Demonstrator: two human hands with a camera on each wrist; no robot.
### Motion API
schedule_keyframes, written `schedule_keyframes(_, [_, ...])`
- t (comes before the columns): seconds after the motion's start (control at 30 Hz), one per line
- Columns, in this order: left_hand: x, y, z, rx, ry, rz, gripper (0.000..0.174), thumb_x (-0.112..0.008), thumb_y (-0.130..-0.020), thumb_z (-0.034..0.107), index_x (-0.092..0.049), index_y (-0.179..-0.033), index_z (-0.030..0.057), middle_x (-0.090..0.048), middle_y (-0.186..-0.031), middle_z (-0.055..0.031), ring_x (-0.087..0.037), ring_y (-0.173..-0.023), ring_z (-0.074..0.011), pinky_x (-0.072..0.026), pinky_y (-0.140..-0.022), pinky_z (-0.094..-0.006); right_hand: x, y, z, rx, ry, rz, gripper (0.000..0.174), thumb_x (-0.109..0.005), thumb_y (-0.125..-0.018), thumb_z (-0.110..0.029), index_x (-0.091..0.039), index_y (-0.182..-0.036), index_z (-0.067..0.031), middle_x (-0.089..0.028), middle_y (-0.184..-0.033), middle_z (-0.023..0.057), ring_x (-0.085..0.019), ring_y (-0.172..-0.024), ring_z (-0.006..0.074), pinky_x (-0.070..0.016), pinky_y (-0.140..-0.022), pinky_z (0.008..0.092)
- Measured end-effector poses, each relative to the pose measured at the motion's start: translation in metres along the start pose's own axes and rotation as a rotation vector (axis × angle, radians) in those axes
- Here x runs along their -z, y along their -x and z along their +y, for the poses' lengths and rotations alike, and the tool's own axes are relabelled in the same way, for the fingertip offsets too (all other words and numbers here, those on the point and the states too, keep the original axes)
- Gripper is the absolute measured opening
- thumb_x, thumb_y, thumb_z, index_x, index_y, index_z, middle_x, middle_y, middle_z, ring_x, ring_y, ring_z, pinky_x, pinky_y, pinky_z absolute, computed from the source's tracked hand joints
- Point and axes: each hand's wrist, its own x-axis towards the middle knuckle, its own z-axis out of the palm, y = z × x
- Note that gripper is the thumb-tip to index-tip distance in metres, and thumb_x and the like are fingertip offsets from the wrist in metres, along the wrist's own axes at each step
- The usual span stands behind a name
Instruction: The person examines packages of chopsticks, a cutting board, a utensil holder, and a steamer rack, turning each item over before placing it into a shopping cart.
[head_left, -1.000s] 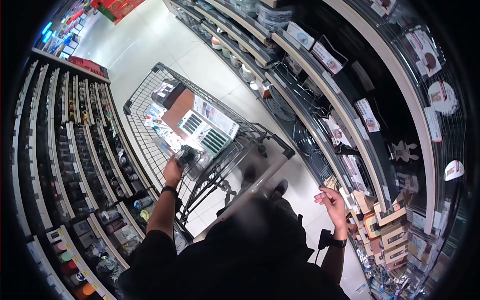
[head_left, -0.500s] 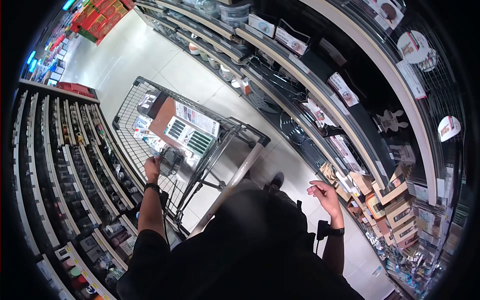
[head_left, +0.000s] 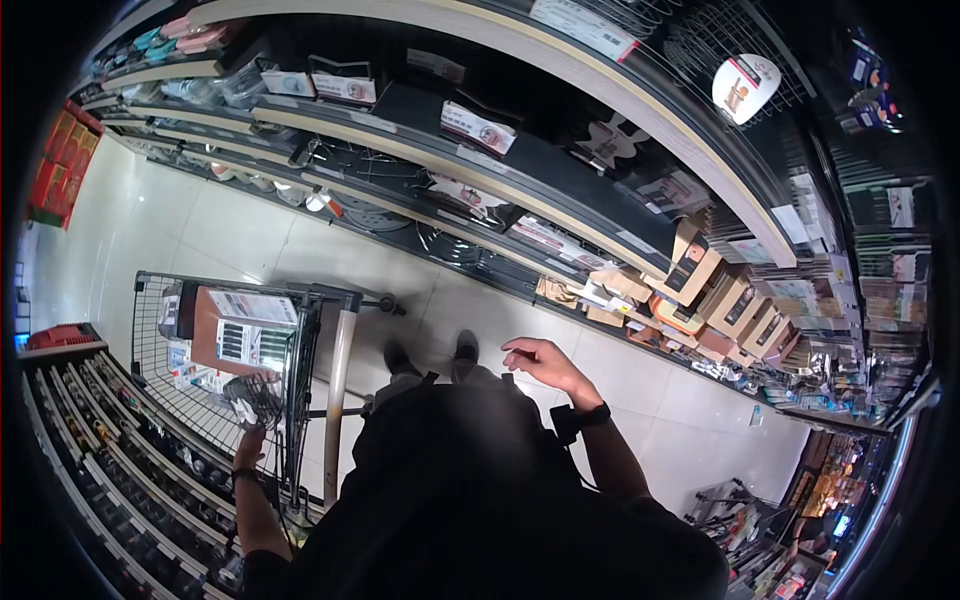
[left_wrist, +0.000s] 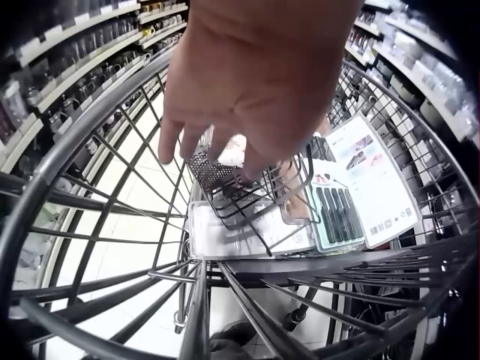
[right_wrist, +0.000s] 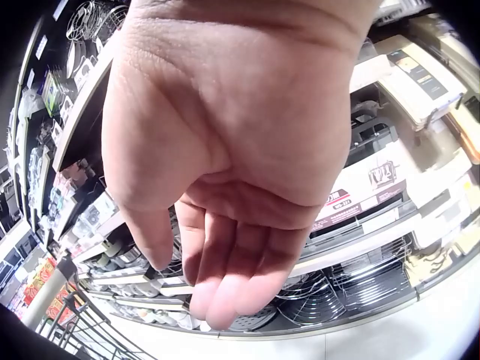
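My left hand (head_left: 248, 450) reaches over the side of the shopping cart (head_left: 150, 380), fingers loose. In the left wrist view its thumb and fingertips are right at a black wire rack (left_wrist: 266, 206) with a perforated panel (left_wrist: 211, 171); a gap shows between thumb and fingers. That rack lies in the cart on clear packaging (left_wrist: 225, 232). Beside it are a pack of dark-handled utensils (left_wrist: 339, 214) and a white printed box (left_wrist: 371, 180). My right hand (head_left: 545, 362) hangs in the air by my body, palm showing and fingers loosely bent, with nothing in it (right_wrist: 232, 202).
The cart's push bar (head_left: 340, 390) stands in front of my left side. Long shelves of kitchenware (head_left: 480, 130) run along the right of the aisle, and another shelf unit (head_left: 110, 450) lies close on the left. Tiled floor (head_left: 200, 215) shows between them.
My view has swung to the right, so the cart now sits farther left and lower. The left hand has stayed beside the wire rack; the right hand remains bare.
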Motion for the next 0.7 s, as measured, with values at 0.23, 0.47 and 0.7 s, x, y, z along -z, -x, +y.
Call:
schedule_keyframes(0.23, [-0.001, 0.011, 0.025, -0.021, 0.146, -0.285, 0.046, -0.055, -0.095, 0.039, -0.052, -0.137, 0.0211, -0.059, -0.121, 0.0029, -0.061, -0.103, -0.0154, -0.0482, -0.084, -0.0392, 0.014, 0.005, 0.006, -0.011, 0.049, -0.021, 0.029, -0.059, -0.092, -0.009, -0.060, -0.119, 0.0010, -0.070, -0.098, 0.0102, -0.066, -0.095, 0.0171, -0.0508, -0.088, 0.0295])
schedule_keyframes(0.47, [-0.003, 0.103, 0.128, -0.723, -0.372, -0.019, 0.038, -0.040, -0.104, 0.026, -0.060, -0.123, -0.0003, -0.068, -0.110, -0.0178, -0.061, -0.106, -0.0262, -0.0443, -0.094, -0.0344, 0.034, 0.001, 0.025, -0.012, 0.106, -0.015, 0.029, -0.057, -0.093, -0.012, -0.060, -0.119, 0.0028, -0.070, -0.097, 0.0112, -0.067, -0.092, 0.0186, -0.0516, -0.085, 0.0317])
schedule_keyframes(0.7, [-0.104, 0.269, 0.277, -0.645, -0.128, 0.096, 0.040, -0.050, -0.102, 0.027, -0.056, -0.127, -0.0033, -0.064, -0.118, -0.0208, -0.061, -0.110, -0.0295, -0.0451, -0.096, -0.0358, 0.038, -0.014, 0.038, -0.002, 0.210, -0.068, 0.027, -0.055, -0.096, -0.014, -0.062, -0.117, 0.0007, -0.070, -0.098, 0.0119, -0.067, -0.092, 0.0197, -0.0521, -0.084, 0.0319])
